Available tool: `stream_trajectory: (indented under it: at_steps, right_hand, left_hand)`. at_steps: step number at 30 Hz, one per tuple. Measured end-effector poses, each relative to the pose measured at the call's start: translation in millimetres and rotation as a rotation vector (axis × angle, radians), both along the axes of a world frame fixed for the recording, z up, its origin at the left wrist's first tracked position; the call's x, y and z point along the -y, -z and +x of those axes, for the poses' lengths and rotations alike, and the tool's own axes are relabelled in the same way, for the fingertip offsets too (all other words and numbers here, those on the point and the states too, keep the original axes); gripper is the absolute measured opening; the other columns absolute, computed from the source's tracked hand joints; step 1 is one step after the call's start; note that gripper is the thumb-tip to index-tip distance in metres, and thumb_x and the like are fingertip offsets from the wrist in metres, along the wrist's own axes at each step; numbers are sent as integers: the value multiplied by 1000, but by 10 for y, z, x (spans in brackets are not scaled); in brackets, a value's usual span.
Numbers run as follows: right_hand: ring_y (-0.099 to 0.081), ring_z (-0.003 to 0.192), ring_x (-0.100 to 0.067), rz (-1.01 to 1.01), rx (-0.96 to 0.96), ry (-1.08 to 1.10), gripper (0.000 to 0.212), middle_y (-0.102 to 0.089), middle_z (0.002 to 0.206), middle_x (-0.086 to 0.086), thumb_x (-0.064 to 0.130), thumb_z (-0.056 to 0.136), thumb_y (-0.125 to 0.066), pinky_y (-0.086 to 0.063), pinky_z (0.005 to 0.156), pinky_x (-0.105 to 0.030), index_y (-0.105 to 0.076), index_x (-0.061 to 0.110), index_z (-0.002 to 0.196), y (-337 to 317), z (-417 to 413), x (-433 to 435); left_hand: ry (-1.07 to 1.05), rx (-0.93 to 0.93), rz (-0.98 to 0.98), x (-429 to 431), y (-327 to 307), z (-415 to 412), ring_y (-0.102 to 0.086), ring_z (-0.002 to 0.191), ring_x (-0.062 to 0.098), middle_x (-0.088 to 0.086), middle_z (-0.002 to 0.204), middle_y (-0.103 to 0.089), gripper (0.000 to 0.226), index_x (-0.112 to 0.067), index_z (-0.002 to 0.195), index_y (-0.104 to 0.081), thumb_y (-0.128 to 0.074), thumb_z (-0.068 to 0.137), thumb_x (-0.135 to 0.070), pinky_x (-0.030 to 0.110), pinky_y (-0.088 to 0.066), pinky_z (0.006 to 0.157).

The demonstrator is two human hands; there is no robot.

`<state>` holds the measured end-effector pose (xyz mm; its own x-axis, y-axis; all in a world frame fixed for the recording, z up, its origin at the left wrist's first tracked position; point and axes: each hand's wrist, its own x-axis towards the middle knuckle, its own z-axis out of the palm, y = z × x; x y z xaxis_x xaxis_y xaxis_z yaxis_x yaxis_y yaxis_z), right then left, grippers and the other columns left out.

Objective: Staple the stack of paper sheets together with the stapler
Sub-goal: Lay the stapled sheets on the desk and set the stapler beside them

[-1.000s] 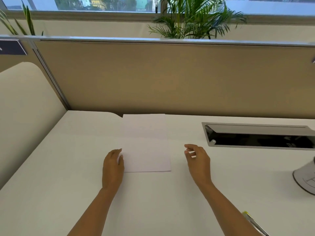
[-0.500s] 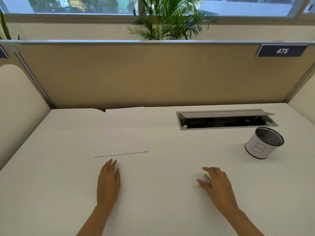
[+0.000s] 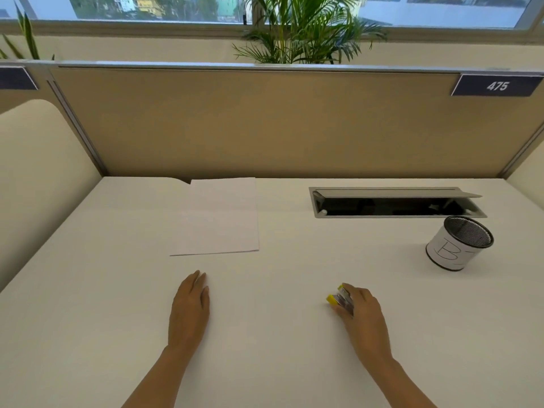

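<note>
Right hand point(image 3: 360, 309) curled around yellow stapler point(image 3: 340, 298) on desk point(image 3: 279, 334). Left hand point(image 3: 190, 309) flat, palm down, empty, near paper point(image 3: 219, 217).

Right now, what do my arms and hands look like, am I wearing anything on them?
Both forearms are bare as far as the picture shows: no sleeves reach into view. The left hand and the right hand carry no gloves, and no watch, bracelet or ring shows on the wrists or the visible fingers. No markings or bandages can be seen either.
</note>
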<state>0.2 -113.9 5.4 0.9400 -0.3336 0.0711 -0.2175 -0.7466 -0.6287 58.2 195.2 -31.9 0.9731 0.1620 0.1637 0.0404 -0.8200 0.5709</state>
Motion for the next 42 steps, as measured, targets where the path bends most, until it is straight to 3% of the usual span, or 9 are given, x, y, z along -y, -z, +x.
stream_trajectory:
  at_steps: [10, 15, 26, 42]
  right_hand:
    - [-55, 101, -25, 15, -31, -19, 40, -57, 112, -8, 33, 85, -62, -41, 69, -29, -54, 9, 116, -168, 714, -1031]
    - [-55, 101, -26, -51, -116, 17, 39, -55, 113, -11, 34, 88, -57, -47, 74, -33, -52, 4, 113, -154, 983, -1308]
    - [-53, 100, -23, -195, -203, 68, 39, -52, 112, -10, 37, 95, -43, -47, 77, -29, -49, 2, 112, -30, 1088, -1424]
    - [-51, 101, -22, -108, -168, 78, 49, -48, 117, -10, 38, 88, -56, -49, 81, -30, -43, 4, 120, 39, 960, -1395]
  left_hand:
    - [-7, 16, 11, 26, 23, 19, -41, 132, 25, 10, 141, -48, 40, -7, 132, -48, -44, 93, -12, 35, -29, 112]
    - [-8, 13, 10, 17, 21, 27, -40, 133, 23, 8, 142, -46, 40, -8, 133, -47, -43, 93, -14, 31, -26, 112]
    - [-14, 21, 2, 23, 20, 27, -41, 133, 23, 7, 142, -47, 40, -9, 133, -47, -44, 93, -14, 31, -28, 111]
    - [-19, 2, -9, 41, -13, 17, -38, 134, 23, 6, 143, -45, 41, -9, 134, -46, -43, 94, -15, 33, -28, 113]
